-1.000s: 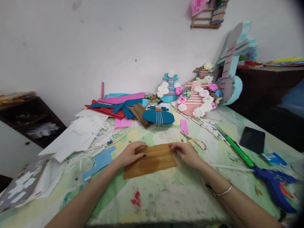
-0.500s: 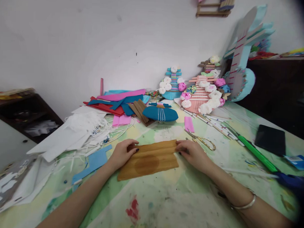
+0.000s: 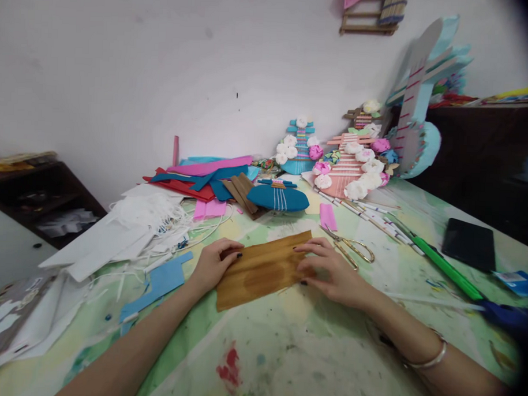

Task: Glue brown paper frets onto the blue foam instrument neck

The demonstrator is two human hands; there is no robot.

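Observation:
A brown piece of crepe paper (image 3: 261, 267) with a darker oval patch lies low over the table in front of me. My left hand (image 3: 216, 263) pinches its upper left edge between thumb and fingers. At the right end, my right hand (image 3: 328, 272) has its fingers apart, with the tips over or against the paper's right edge; whether they touch it is hard to see. Gold-handled scissors (image 3: 352, 247) lie just beyond my right hand. Behind the paper rests a dark blue oval craft piece with white strings (image 3: 278, 198).
White sheets and strings (image 3: 146, 223) and a cut light blue sheet (image 3: 163, 278) lie to the left. Colored paper strips (image 3: 204, 178) are piled at the back. Flower-trimmed instrument models (image 3: 351, 166) lean on the wall. At right are a green glue gun (image 3: 447, 268) and a black tablet-like slab (image 3: 469, 244).
My right hand has loosened its pinch on the upper right corner and come down along the right edge, fingers spreading. The paper has turned slightly and its right corner now sits higher.

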